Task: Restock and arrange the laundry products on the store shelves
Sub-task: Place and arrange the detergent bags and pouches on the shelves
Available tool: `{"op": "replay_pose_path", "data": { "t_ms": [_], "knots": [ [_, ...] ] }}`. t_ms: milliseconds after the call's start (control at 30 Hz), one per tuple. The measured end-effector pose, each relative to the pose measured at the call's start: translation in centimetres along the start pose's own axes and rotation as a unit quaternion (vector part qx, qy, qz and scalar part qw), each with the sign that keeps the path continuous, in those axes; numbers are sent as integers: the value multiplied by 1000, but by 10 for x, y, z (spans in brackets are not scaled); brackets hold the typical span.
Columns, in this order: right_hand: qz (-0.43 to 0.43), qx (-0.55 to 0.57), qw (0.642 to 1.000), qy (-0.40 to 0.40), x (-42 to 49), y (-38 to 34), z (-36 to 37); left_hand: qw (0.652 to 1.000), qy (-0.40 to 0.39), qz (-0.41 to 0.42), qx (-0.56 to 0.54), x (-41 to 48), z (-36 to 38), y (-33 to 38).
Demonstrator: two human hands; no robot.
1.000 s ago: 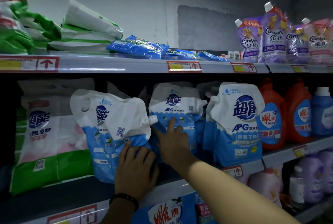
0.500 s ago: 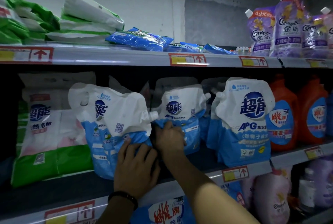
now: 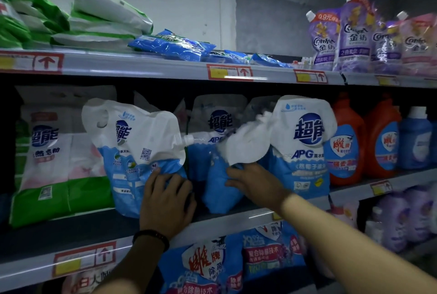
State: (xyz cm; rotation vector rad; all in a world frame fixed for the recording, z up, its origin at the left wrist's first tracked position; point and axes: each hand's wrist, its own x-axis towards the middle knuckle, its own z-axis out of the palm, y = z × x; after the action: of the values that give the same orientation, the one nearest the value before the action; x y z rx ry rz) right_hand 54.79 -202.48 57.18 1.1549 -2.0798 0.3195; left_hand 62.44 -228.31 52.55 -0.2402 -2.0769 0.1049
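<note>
- Two hands work the grey middle shelf (image 3: pixel 224 222): the left hand (image 3: pixel 165 196), fingers spread nearly flat, presses the lower front of a leaning blue-and-white spouted detergent pouch (image 3: pixel 134 149); eased off, it may tip over the edge.
- Just beside, the right hand (image 3: pixel 256 181) lies on a second soft blue-and-white pouch (image 3: pixel 217 194), its top folded over; whether the fingers grip is unclear. Slack film could slip.
- Behind, a dim back-row pouch (image 3: pixel 218 116) may topple if pushed hard.

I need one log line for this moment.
left hand: rests on left pouch | right hand: on middle pouch, top flopped over | grip: unclear
</note>
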Motion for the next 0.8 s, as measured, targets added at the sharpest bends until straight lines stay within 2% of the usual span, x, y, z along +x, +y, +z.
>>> {"op": "replay_pose_path", "data": {
  "t_ms": [100,167,267,333,400,467,533,567,700,800],
  "knots": [
    [-27,7,989,-143,15,7,-34,1000,0,-3,1,0,0,1],
    [-10,-17,986,-165,28,6,-38,1000,-2,-6,2,0,-1,1],
    [92,0,993,-77,21,-6,-24,1000,1,-8,0,-1,-2,0],
    [188,81,977,54,5,-22,-4,1000,11,-5,0,-1,0,1],
    [310,161,919,184,-10,-47,17,1000,19,-1,0,-2,2,1],
    [431,227,835,254,-10,-70,31,1000,23,1,4,-1,3,0],
    [481,297,778,273,-3,-82,44,1000,26,3,8,-2,2,0],
    [486,314,767,276,3,-85,50,1000,27,4,8,-2,3,0],
    [524,238,783,234,22,-88,71,1000,27,6,10,-3,4,-1],
    [508,216,803,223,21,-82,76,1000,28,5,7,-3,6,-1]
  ]
}}
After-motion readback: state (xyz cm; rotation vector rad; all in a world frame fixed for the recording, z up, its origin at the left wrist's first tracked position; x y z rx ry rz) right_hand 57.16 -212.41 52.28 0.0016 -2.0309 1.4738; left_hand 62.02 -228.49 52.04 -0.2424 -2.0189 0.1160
